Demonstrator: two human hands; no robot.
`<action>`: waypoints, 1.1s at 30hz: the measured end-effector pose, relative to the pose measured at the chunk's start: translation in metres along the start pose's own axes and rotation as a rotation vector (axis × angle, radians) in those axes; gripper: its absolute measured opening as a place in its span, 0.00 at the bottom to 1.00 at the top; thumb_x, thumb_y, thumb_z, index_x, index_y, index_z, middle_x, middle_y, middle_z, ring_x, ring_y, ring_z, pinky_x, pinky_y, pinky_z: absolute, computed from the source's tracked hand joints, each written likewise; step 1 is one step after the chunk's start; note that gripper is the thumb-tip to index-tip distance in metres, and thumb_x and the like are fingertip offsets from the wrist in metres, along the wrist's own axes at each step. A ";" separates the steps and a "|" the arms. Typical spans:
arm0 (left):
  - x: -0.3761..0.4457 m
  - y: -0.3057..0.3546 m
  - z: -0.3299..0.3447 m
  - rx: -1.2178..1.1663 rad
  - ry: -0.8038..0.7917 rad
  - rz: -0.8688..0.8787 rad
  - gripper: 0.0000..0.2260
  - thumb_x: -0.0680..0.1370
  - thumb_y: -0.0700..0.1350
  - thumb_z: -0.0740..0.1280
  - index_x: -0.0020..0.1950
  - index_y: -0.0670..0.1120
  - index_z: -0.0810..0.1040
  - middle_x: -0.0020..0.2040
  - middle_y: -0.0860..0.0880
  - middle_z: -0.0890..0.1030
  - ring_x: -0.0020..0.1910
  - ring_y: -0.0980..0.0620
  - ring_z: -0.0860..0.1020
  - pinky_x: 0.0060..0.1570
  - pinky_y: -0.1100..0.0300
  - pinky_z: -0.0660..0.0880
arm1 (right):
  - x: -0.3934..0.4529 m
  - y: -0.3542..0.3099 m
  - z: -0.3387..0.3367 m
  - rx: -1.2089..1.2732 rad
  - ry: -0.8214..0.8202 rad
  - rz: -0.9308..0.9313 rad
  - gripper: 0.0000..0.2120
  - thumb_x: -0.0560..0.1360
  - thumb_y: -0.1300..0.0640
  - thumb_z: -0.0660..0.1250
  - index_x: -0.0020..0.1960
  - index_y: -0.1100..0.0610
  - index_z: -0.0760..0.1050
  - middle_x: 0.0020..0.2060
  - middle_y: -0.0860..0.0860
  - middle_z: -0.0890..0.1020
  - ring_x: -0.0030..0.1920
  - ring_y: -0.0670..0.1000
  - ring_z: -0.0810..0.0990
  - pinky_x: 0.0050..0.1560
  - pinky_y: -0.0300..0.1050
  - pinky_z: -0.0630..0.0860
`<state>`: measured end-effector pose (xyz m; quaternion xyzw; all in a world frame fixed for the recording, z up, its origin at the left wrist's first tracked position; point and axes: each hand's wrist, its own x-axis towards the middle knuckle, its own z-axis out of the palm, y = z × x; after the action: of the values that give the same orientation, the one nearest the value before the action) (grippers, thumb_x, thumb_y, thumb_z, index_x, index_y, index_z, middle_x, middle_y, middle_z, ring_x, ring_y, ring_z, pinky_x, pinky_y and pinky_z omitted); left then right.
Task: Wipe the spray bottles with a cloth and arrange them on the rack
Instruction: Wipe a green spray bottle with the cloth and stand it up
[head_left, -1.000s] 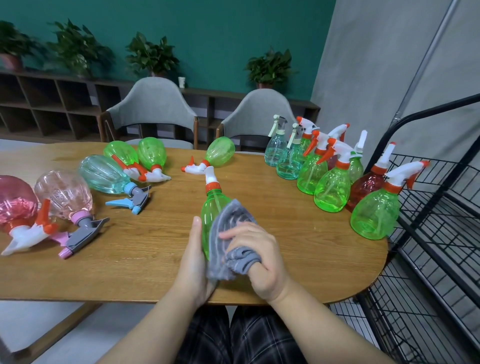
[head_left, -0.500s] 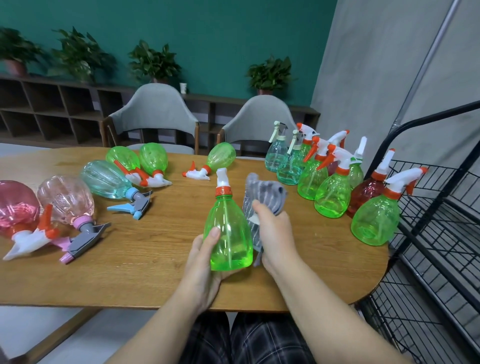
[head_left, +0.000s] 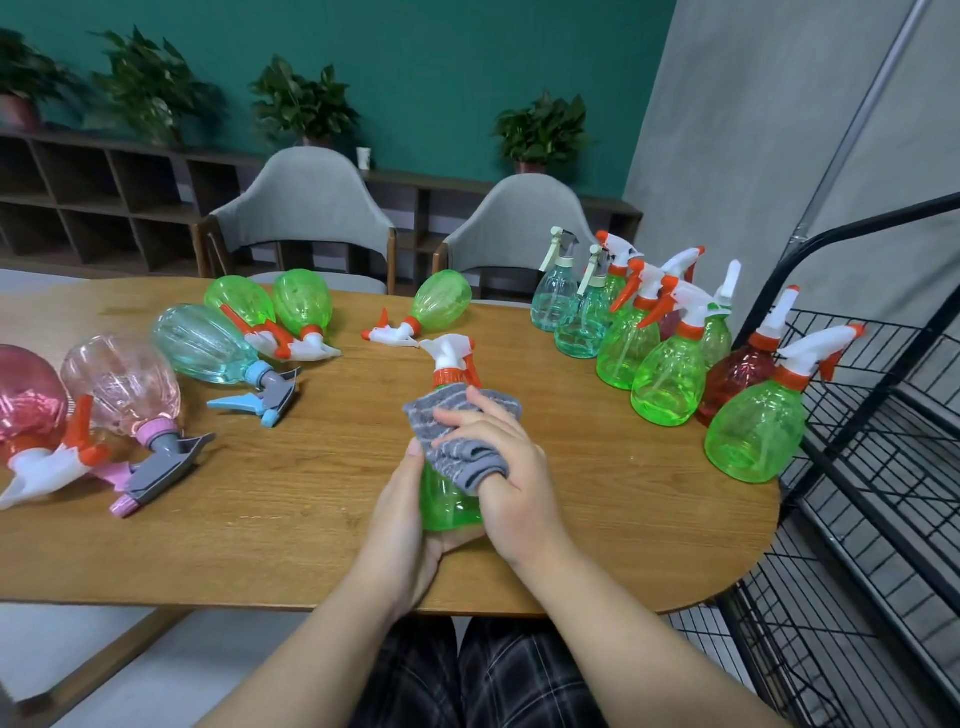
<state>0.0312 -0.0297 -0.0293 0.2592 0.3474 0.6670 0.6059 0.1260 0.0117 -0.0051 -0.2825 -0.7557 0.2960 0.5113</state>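
My left hand (head_left: 408, 525) grips a green spray bottle (head_left: 448, 499) from below and the left, holding it upright over the near middle of the wooden table (head_left: 260, 519). Its white and orange trigger head (head_left: 451, 353) points left. My right hand (head_left: 506, 467) holds a grey striped cloth (head_left: 457, 431) wrapped over the bottle's upper body and neck. Several green, teal and red bottles (head_left: 670, 374) stand upright at the table's right end. Several more bottles (head_left: 208, 353) lie on their sides at the left. A black wire rack (head_left: 883, 467) stands to the right of the table.
Two grey chairs (head_left: 306, 208) stand behind the table. A low dark shelf (head_left: 104, 197) with potted plants runs along the teal wall. My legs in plaid trousers (head_left: 483, 675) sit under the table's near edge.
My right hand brought the cloth from behind the bottle's right side back over its front and neck. The bottle's trigger head has turned to the left.
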 end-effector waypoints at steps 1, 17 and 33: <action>0.000 0.001 0.000 -0.011 -0.001 -0.003 0.18 0.83 0.55 0.52 0.64 0.51 0.77 0.56 0.46 0.84 0.53 0.50 0.83 0.38 0.52 0.81 | -0.002 0.001 0.000 0.018 0.001 -0.026 0.20 0.63 0.57 0.55 0.45 0.56 0.83 0.52 0.40 0.81 0.67 0.39 0.69 0.68 0.37 0.63; 0.006 0.000 -0.006 -0.091 0.039 -0.022 0.25 0.70 0.60 0.65 0.60 0.46 0.79 0.53 0.42 0.84 0.45 0.46 0.83 0.35 0.55 0.82 | 0.011 -0.017 -0.033 0.932 0.502 0.778 0.12 0.76 0.58 0.56 0.37 0.60 0.70 0.30 0.56 0.77 0.29 0.52 0.79 0.40 0.45 0.75; 0.005 -0.002 -0.003 -0.023 0.048 -0.031 0.19 0.84 0.53 0.53 0.64 0.48 0.78 0.57 0.44 0.84 0.52 0.49 0.83 0.43 0.49 0.81 | 0.004 -0.014 -0.001 -0.202 -0.031 0.136 0.27 0.66 0.58 0.56 0.62 0.51 0.77 0.67 0.38 0.68 0.73 0.41 0.58 0.70 0.30 0.48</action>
<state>0.0292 -0.0254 -0.0331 0.2307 0.3580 0.6674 0.6108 0.1237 0.0052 0.0081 -0.3787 -0.7687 0.2567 0.4470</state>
